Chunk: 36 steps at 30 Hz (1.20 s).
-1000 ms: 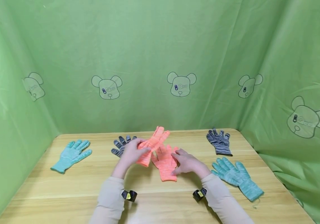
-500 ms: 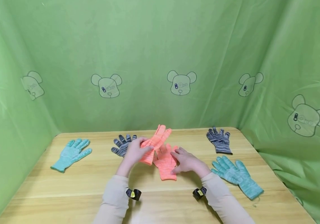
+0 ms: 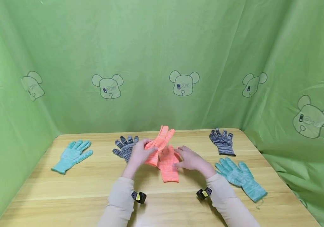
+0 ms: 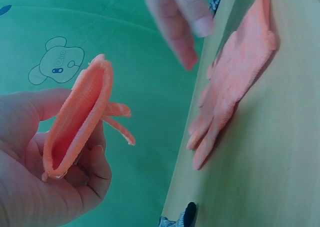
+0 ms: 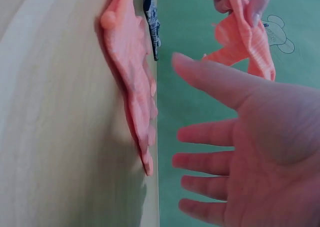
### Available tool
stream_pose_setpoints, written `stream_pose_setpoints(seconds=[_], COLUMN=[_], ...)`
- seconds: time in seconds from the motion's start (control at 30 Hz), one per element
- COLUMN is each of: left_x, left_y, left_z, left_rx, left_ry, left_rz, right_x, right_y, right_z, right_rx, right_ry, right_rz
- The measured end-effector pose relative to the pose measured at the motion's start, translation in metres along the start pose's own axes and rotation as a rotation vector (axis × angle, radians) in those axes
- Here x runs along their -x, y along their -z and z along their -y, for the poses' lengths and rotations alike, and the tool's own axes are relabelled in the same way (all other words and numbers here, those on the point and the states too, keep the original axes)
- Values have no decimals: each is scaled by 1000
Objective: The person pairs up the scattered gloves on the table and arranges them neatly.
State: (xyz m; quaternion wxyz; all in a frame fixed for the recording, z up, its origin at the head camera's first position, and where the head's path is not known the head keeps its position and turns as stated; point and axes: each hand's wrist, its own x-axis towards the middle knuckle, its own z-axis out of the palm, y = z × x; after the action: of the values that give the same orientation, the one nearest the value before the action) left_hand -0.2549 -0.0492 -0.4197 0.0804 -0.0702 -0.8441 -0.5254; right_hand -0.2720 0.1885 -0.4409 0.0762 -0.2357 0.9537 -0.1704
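Observation:
My left hand [image 3: 141, 153] grips one orange knit glove [image 4: 80, 119] near its cuff, holding it up off the table; in the left wrist view the cuff opening gapes toward the camera. A second orange glove [image 3: 169, 170] lies flat on the table below, cuff toward me, partly covered in the head view by the raised one. My right hand [image 5: 270, 152] hovers beside that lying glove with its fingers spread and relaxed, and the right wrist view shows nothing in it. Close to my left hand is a dark grey striped glove [image 3: 125, 148], partly hidden behind it.
A teal glove [image 3: 72, 156] lies at the left of the wooden table [image 3: 93, 201], another teal glove [image 3: 242, 179] at the right. Behind the latter is a second dark striped glove [image 3: 222, 142]. Green curtains [image 3: 144, 47] with bear-head prints enclose the back and sides.
My left hand has shifted slightly right with the raised orange glove. My right hand, earlier touching the lying glove, has lifted off it a little.

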Motion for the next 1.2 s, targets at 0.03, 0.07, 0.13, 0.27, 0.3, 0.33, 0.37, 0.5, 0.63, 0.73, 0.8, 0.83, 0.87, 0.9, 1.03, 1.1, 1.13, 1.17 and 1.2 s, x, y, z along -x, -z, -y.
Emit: stream_pose_setpoints(seconds=[0.03,0.07,0.13,0.27,0.3,0.33,0.37,0.5,0.63,0.73,0.8,0.83,0.87,0.9,1.03,1.1,1.13,1.17,1.2], left_x=[0,0,0,1,1,1,1,1,1,1,1,1,1,2,3,4,4,4,5], left_y=[-1,-2,-4,-8,-9,-10,-11,-14,-18,-20,-21,-22,-22,-22,-24,-25,-26,-26,-26], left_z=[0,1,2,3,4,4,4,4,5,6,6,6,5,5,3,2,2,2,2], left_rx=[0,1,5,11,16,17,13,20,16,11,13,19,23,27,36,32,28,23,18], left_ry=[3,6,16,8,4,-3,-10,0,6,4,1,1,-2,-7,-9,-4,-1,1,2], left_rz=[-3,-4,-4,-2,-3,-4,-5,-6,-6,-11,-12,-12,-12,-10,-6,-3,-3,-2,-3], right_x=[-1,-2,-3,-6,-6,-7,-7,-6,-7,-7,-7,-7,-7,-6,-6,-6,-6,-6,-6], right_y=[0,1,1,1,2,2,3,7,9,11,11,12,12,12,13,12,12,12,11], right_z=[0,0,0,-1,-1,0,1,3,4,5,5,6,7,7,10,11,12,12,13], right_rx=[-21,-51,-104,-205,-228,-254,-281,-374,-442,-463,-471,-475,-483,-488,-494,-498,-501,-505,-508], right_ry=[8,12,20,-9,-16,-24,-27,-30,-37,-44,-48,-48,-51,-51,-33,-30,-29,-30,-34], right_rz=[-25,-47,-85,-143,-154,-164,-174,-206,-229,-238,-241,-241,-239,-238,-229,-225,-225,-225,-227])
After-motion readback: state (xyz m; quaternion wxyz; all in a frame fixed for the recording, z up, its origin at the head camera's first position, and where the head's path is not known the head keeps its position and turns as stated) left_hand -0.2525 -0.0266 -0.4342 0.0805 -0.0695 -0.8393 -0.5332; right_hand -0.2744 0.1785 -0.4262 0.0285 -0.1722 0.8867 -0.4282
